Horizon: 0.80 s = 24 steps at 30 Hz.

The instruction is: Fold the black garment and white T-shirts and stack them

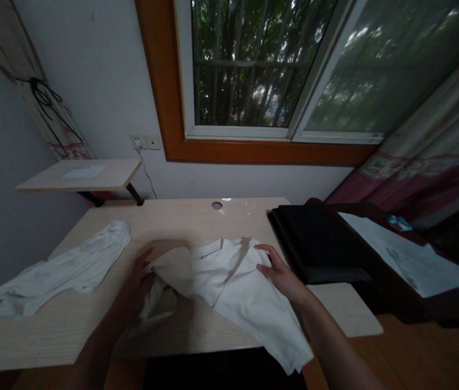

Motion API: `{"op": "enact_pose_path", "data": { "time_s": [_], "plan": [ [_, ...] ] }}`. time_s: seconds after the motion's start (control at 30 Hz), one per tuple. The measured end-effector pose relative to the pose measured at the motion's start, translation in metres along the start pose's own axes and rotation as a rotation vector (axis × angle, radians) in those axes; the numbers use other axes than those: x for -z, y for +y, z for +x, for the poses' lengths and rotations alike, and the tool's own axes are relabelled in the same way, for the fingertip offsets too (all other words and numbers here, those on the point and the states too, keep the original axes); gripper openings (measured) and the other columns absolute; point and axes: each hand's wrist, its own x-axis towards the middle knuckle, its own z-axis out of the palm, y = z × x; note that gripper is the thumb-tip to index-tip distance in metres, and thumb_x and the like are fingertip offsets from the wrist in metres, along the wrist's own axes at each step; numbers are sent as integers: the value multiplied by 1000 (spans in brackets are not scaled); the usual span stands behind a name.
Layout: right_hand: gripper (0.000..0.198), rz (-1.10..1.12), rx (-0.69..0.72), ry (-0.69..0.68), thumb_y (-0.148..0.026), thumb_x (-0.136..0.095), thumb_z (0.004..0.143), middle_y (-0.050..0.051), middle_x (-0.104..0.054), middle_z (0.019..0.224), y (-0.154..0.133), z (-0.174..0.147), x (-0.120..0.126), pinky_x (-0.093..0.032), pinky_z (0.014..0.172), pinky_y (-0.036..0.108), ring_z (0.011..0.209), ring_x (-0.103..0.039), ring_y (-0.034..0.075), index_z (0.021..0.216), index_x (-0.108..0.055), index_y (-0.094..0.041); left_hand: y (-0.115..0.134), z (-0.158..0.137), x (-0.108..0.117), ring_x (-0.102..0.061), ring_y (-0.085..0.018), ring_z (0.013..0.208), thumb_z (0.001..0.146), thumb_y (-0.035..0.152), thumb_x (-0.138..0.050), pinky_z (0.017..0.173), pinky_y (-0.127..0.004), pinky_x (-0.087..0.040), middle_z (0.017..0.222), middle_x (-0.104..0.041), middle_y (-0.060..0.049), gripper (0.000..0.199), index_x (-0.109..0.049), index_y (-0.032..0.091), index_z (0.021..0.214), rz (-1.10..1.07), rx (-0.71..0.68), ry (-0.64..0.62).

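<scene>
A white shirt [229, 276] lies partly spread over the front of the desk, its neckline toward the back. One sleeve hangs past the front edge on the right. My left hand [140, 279], in shadow, grips the bunched left part of the shirt. At the shirt's upper right, my right hand [278, 271] pinches the fabric near the shoulder between thumb and fingers. Another white garment [66, 271] lies crumpled lengthwise on the left side of the desk, apart from both hands.
The pale wooden desk [172, 216] carries a raised shelf [119, 170] with a paper on it at the back left. A black folder-like stack [314, 238] lies to the right, beside a dark surface with a white sheet [408, 254]. Behind are a wall socket [144, 142] and a window.
</scene>
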Motion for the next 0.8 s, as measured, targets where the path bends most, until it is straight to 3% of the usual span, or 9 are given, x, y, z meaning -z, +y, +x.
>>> {"op": "enact_pose_path", "data": {
  "time_s": [0.07, 0.17, 0.27, 0.43, 0.53, 0.67, 0.8],
  "plan": [
    [54, 60, 19, 116, -44, -71, 82, 4, -61, 118, -2, 4, 0, -50, 88, 36, 105, -60, 25, 128, -47, -31, 9, 6, 7, -56, -29, 131, 92, 41, -50, 111, -47, -45, 144, -55, -11, 63, -39, 26, 152, -52, 38, 20],
    [53, 152, 26, 239, -47, -74, 79, 3, -61, 114, -14, 8, 4, -51, 79, 33, 96, -61, 24, 123, -49, -32, 22, 12, 28, -52, -32, 134, 86, 49, -58, 111, -45, -44, 142, -59, -8, 59, -54, 27, 141, -116, 56, -73],
    [54, 236, 26, 278, -50, -78, 75, 2, -63, 107, -31, 11, 12, -50, 69, 31, 82, -62, 21, 118, -50, -32, 30, 16, 56, -53, -35, 132, 76, 54, -69, 109, -43, -47, 136, -64, -6, 56, -67, 30, 127, -139, 38, -209],
    [58, 209, 87, 305, -55, -79, 72, 2, -67, 99, -55, 30, 25, -50, 64, 31, 74, -63, 21, 120, -54, -31, 43, 35, 84, -61, -36, 121, 66, 57, -78, 103, -42, -50, 121, -72, -6, 54, -74, 32, 114, -140, 29, -219],
    [59, 167, 165, 387, -52, -78, 74, 3, -67, 107, -68, 51, 27, -54, 74, 35, 86, -65, 24, 125, -55, -31, 51, 62, 86, -62, -32, 119, 72, 57, -73, 100, -38, -52, 123, -71, -5, 52, -72, 31, 117, -93, -25, -226],
    [70, 56, 304, 427, -45, -73, 80, 5, -59, 136, -83, 83, 25, -50, 99, 43, 118, -60, 27, 144, -45, -35, 52, 102, 84, -63, -29, 120, 82, 50, -62, 106, -38, -47, 126, -71, -3, 44, -71, 30, 120, 137, -163, -181],
    [77, -252, 404, 299, -44, -71, 83, 4, -23, 167, -86, 103, 22, -40, 112, 50, 142, -41, 30, 153, -37, -40, 41, 129, 73, -60, -29, 122, 90, 31, -46, 112, -45, -41, 130, -68, -11, 43, -67, 19, 126, 383, -280, 119]
  ]
}}
